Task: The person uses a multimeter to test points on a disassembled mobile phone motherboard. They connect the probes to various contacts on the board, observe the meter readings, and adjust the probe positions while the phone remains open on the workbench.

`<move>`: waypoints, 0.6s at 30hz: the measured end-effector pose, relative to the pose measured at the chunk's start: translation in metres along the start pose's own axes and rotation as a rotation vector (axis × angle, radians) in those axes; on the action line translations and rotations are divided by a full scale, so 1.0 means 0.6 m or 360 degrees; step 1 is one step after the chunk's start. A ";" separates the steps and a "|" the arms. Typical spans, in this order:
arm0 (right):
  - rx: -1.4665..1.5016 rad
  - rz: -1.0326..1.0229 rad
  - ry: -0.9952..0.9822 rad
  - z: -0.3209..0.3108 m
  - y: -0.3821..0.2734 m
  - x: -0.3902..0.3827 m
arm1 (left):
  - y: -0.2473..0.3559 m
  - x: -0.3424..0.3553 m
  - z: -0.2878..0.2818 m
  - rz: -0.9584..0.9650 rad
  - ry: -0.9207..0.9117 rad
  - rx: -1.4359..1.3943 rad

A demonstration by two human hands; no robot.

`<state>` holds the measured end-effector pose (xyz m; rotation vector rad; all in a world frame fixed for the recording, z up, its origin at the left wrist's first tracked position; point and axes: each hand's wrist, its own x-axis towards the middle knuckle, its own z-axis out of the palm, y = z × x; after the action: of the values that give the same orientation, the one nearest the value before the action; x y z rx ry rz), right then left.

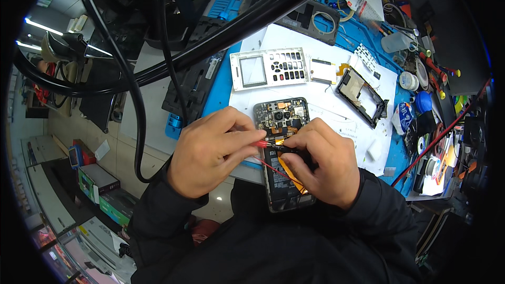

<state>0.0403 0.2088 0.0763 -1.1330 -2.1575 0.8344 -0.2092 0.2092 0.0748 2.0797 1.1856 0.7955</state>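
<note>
An opened smartphone (280,104) lies in front of me with its back off, showing the camera module (282,116), boards and a dark battery (274,181). My left hand (210,150) pinches a red clip (260,143) over the phone's middle. From the right, my right hand (329,163) closes on a black clip (295,151). The metal tips of the two clips come close together; whether they touch I cannot tell. A thin red wire (274,169) crosses the battery beside an orange strip (291,172).
Beyond the phone, a white keypad housing (272,68) and a dark open frame (362,97) lie on white paper (315,102). A thick black cable (210,47) arches across the view. Screwdrivers (434,64) and small containers (409,80) crowd the right side.
</note>
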 end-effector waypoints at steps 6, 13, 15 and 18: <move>0.0019 0.0034 0.0005 -0.001 -0.004 -0.002 | -0.001 -0.013 0.000 -0.0106 0.0035 -0.0171; 0.0088 0.0007 0.0068 0.005 0.001 -0.007 | -0.014 -0.023 0.014 -0.0051 0.0276 -0.0258; 0.0095 0.0012 0.0091 0.007 0.003 -0.009 | -0.016 -0.024 0.018 -0.0008 0.0348 -0.0236; 0.0081 -0.0022 0.0135 0.010 0.004 -0.009 | -0.021 -0.025 0.022 0.0042 0.0409 -0.0228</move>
<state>0.0398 0.2038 0.0699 -1.1070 -2.0611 0.8157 -0.2124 0.1985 0.0542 1.9216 1.1970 1.1531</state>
